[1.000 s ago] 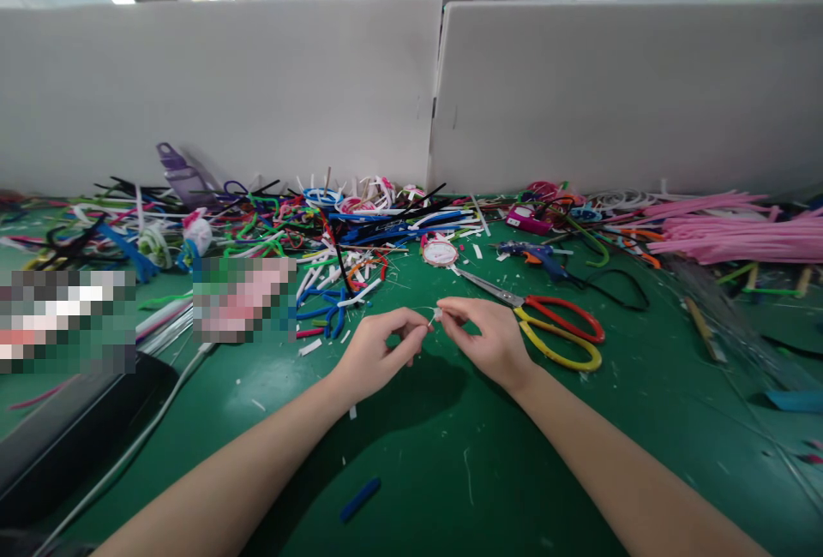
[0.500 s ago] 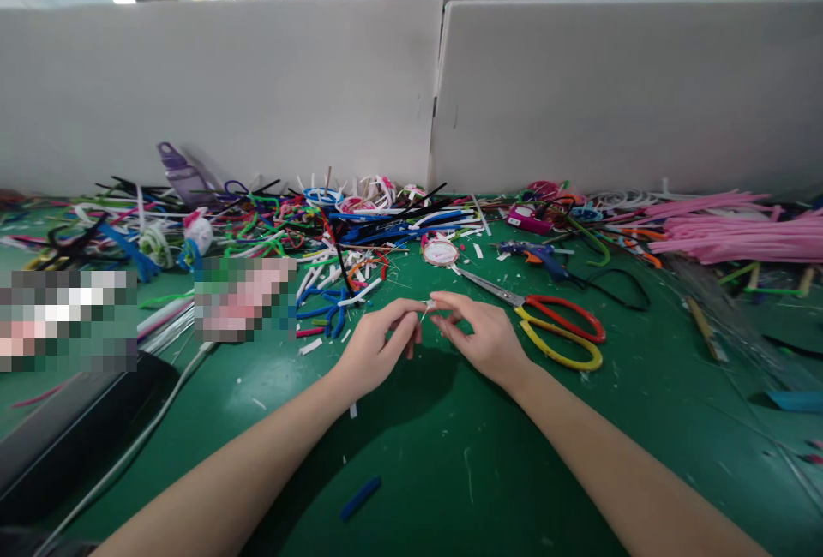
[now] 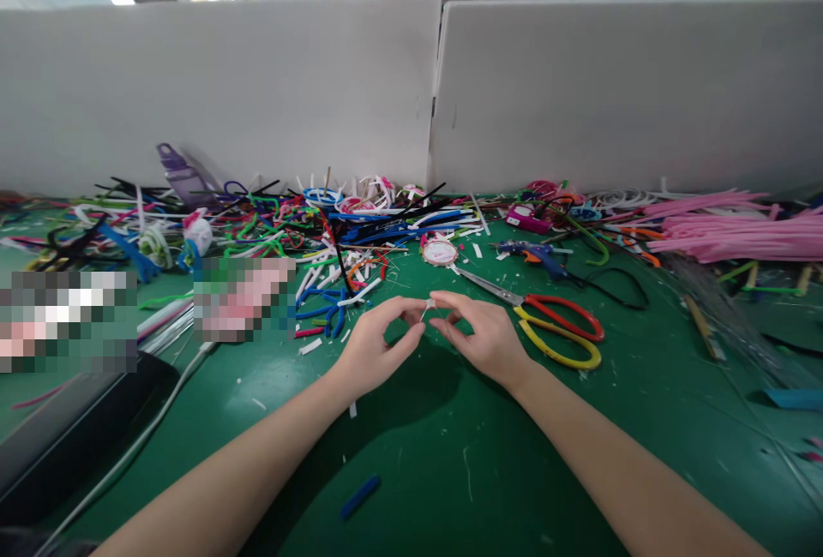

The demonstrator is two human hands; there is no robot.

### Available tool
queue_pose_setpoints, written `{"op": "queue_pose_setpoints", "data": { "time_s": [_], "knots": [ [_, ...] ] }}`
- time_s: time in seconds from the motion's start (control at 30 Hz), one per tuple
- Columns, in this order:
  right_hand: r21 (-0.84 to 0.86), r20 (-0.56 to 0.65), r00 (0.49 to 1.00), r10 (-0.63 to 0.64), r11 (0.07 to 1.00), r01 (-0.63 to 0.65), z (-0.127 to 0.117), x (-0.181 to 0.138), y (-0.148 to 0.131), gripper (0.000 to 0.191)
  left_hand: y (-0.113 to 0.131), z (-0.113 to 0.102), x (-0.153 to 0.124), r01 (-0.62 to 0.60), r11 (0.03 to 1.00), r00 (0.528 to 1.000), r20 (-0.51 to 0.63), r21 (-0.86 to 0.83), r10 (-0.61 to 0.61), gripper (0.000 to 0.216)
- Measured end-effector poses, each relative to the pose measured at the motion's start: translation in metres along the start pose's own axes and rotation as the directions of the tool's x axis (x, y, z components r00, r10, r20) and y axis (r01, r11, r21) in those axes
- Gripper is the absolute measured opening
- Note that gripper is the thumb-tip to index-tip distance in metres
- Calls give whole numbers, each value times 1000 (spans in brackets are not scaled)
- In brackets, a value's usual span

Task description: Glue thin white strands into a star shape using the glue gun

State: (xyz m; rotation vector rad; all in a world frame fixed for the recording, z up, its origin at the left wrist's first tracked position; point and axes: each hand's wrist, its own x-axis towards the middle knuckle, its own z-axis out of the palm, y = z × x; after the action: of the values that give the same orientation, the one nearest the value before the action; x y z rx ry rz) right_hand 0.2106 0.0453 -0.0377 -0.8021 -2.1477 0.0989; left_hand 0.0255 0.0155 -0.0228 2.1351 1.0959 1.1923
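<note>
The white piece (image 3: 430, 304) between the person's left hand (image 3: 382, 343) and right hand (image 3: 482, 334) was too small to identify, and the grip on it was unclear. Coarse pixels blurred a pinkish thing (image 3: 254, 300) and a pale thing (image 3: 70, 317) beyond recognition. The left edge cut off a dark case (image 3: 83, 428), the right edge some pink strips (image 3: 726, 231), and the bottom edge both forearms (image 3: 225, 471). Marks on a white disc (image 3: 441, 252) were illegible.
</note>
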Motion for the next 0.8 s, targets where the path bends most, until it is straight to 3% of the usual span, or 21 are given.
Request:
{"op": "queue_pose_setpoints", "data": {
  "time_s": [0.33,0.8],
  "knots": [
    [-2,42,999,32,999,-32,0,0,1,33,0,0,-1,105,994,993,51,-28,-103,25],
    [-44,37,999,31,999,-29,3,-1,2,33,-2,2,-1,124,992,990,66,-1,-123,28]
  ]
}}
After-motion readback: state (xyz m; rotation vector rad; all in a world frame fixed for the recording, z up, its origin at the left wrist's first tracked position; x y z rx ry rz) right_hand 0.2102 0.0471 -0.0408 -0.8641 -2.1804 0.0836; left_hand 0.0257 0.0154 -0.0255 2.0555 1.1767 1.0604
